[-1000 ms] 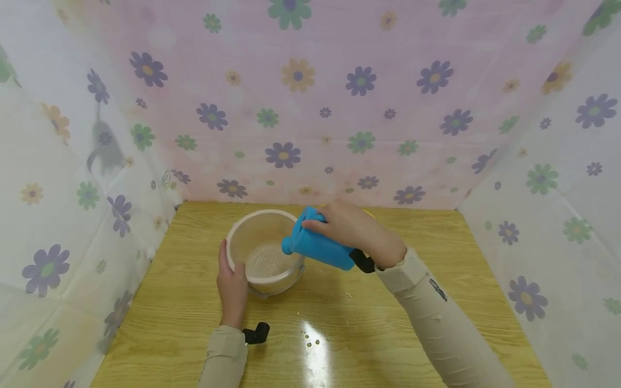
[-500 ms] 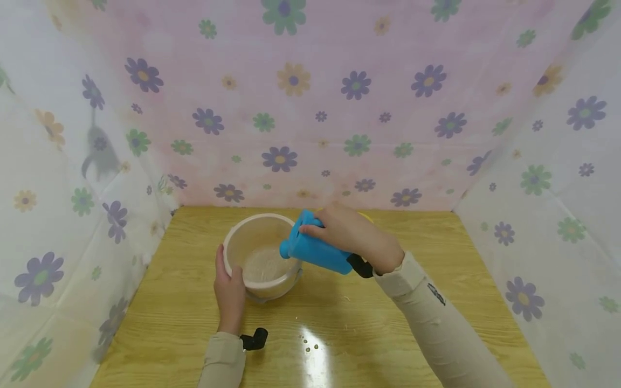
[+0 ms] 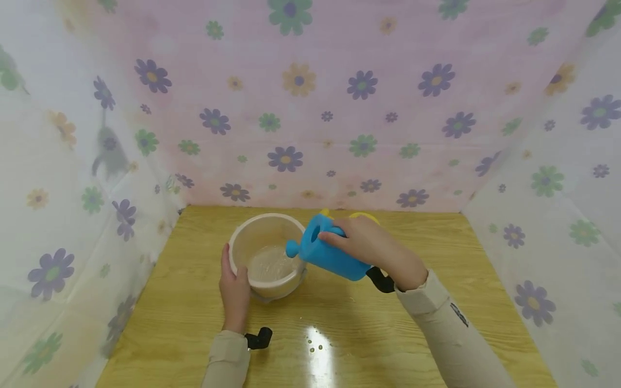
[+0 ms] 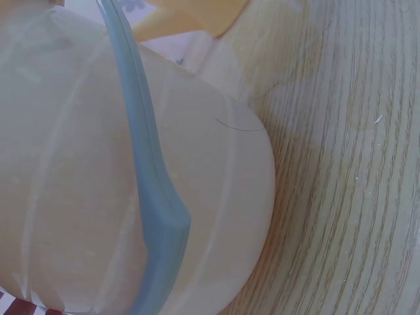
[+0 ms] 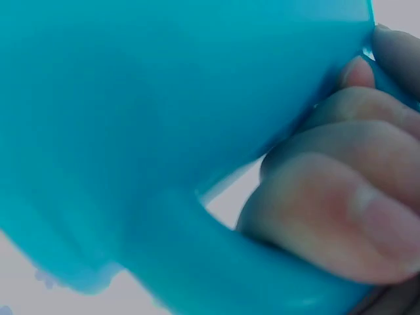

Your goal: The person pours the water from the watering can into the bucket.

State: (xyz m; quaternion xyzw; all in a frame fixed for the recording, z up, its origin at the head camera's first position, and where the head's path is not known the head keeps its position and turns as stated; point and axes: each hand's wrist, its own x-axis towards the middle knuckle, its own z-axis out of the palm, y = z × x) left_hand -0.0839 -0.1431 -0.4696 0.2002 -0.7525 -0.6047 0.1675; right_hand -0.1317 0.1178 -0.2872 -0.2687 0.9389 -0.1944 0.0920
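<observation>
1. Right hand [image 3: 373,248] grips the blue watering can [image 3: 330,253], fingers [image 5: 341,197] curled through its handle; the can tilts, spout over the bowl [image 3: 264,253].
2. Left hand [image 3: 234,288] curls around the bowl's near-left wall, holding it on the wooden table [image 3: 436,302].
3. Pale grains lie inside the bowl.
4. No readable writing or label on either item.
</observation>
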